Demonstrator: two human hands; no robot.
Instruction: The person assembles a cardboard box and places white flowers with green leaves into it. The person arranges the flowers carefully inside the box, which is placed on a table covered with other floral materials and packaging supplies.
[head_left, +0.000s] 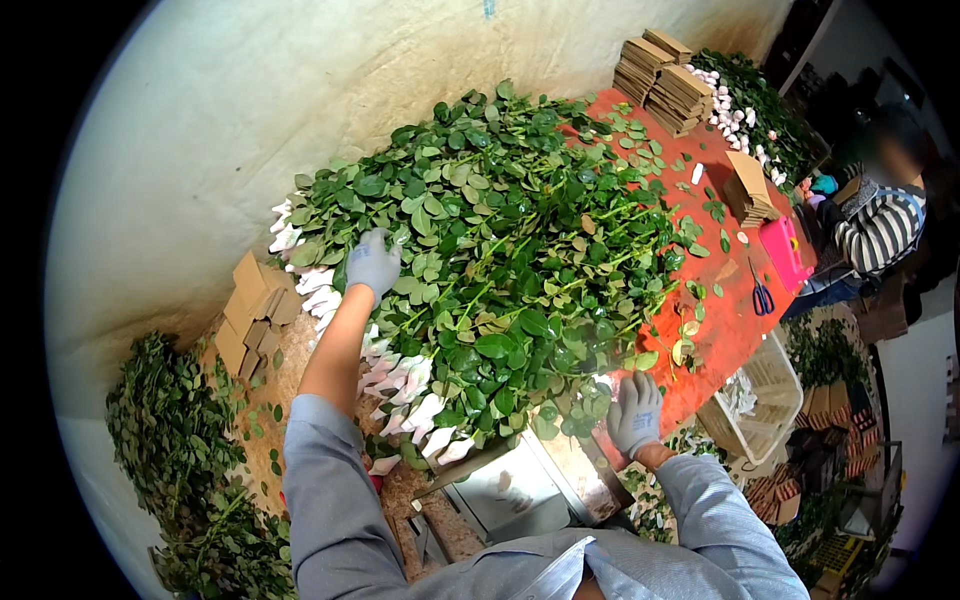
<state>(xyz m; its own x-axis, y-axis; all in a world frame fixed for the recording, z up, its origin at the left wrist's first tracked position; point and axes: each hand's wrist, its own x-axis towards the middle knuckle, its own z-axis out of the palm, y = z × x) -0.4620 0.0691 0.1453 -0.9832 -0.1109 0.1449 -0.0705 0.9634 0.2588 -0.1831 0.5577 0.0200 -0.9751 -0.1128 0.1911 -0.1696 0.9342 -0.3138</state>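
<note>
A broad heap of leafy cut rose stems lies before me, with pale pink-white rose heads along its left and near side. My left hand, in a grey glove, reaches onto the foliage close to the rose heads at the far left. Its fingertips sit among the leaves, so whether they grip a stem is unclear. At the near right, my right hand, gloved too, rests with fingers extended by the edge of the red tabletop. Nothing shows in its grasp.
Folded cardboard pieces stand on the left, and cardboard stacks at the back. Blue-handled scissors and a pink holder lie at right. A crate stands below the table edge. A person works beyond.
</note>
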